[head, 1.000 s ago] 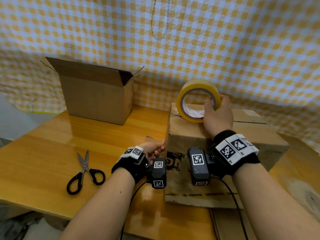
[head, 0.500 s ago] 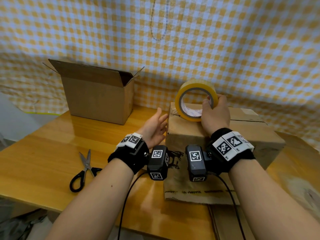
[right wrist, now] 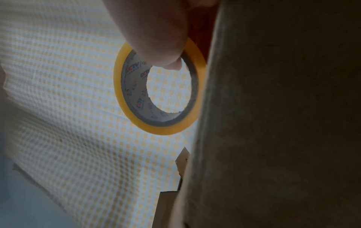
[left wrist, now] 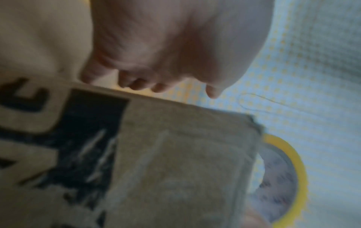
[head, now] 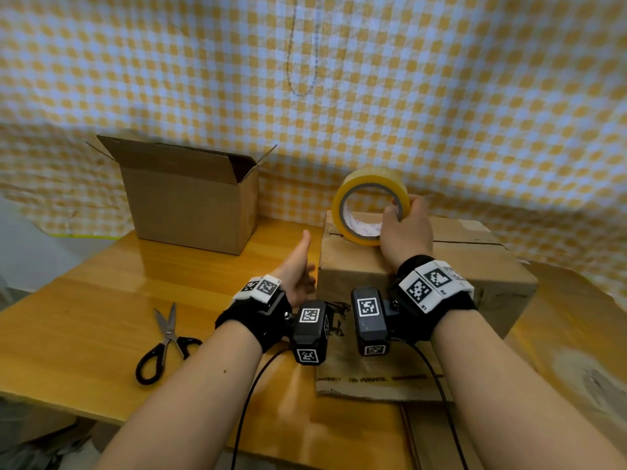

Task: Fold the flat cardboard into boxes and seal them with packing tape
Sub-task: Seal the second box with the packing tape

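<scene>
The left hand [head: 298, 269] has lifted off the printed side of the closed brown cardboard box [head: 424, 283] on the desk, fingers loose and empty now. The right hand [head: 405, 228] keeps gripping the yellow packing tape roll [head: 369, 205] upright on top, so taping looks next.

Head view bright, even; glare on surface [head: 101, 300] at 6 o'clock; edges bowed. Left wrist view blurred. Right wrist view dim, backlit.
</scene>
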